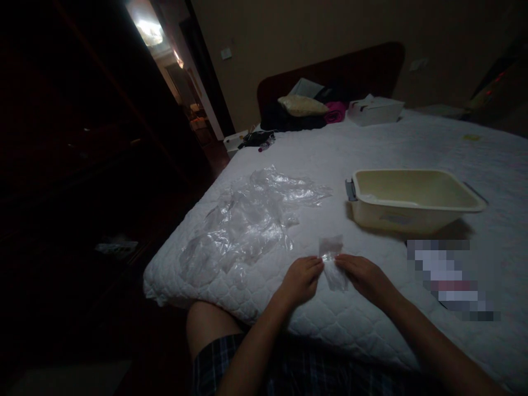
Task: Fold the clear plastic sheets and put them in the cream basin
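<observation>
A small clear plastic bag (335, 275) is stretched between my two hands above the front part of the bed. My left hand (303, 278) pinches its left edge, fingers closed. On the opposite edge, my right hand (365, 278) also holds it between closed fingers. A spread of crumpled clear plastic bags (251, 220) lies on the white quilted bed (342, 319), left of my hands. The cream plastic basin (412, 215) with grey handles stands beyond my right hand.
A blurred-out object (451, 280) lies right of my right hand. Farther back are a white box (374, 111), a yellowish pillow (303, 105) on dark cloth, and a wooden headboard (367, 69). The bed's left edge drops to a dark floor.
</observation>
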Action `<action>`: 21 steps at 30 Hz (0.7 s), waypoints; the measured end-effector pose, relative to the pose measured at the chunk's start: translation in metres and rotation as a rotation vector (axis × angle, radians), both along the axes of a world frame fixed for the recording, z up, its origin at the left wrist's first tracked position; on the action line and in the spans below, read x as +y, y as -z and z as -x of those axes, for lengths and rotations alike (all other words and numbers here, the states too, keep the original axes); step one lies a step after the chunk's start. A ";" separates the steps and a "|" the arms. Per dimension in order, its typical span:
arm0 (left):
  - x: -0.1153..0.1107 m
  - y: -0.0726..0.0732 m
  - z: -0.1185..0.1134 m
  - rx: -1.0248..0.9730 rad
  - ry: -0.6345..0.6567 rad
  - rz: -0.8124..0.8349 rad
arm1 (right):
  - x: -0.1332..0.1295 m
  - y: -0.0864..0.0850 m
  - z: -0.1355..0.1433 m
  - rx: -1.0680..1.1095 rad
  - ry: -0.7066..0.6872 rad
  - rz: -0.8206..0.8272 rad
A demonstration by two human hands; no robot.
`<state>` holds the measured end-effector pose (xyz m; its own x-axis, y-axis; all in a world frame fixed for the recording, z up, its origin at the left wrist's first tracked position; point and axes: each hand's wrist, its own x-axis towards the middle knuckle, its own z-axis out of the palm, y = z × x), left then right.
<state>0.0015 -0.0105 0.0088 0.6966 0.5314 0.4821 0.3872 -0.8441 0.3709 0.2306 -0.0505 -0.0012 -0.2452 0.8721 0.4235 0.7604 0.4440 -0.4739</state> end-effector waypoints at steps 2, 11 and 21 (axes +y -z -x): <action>0.001 0.001 -0.001 -0.030 -0.021 0.045 | 0.000 0.000 0.000 0.021 0.000 0.014; 0.012 -0.004 -0.016 -0.049 -0.243 0.325 | 0.007 -0.001 0.001 0.259 0.114 0.217; 0.012 -0.003 -0.025 -0.020 -0.263 0.230 | 0.008 -0.001 0.005 0.406 0.082 0.282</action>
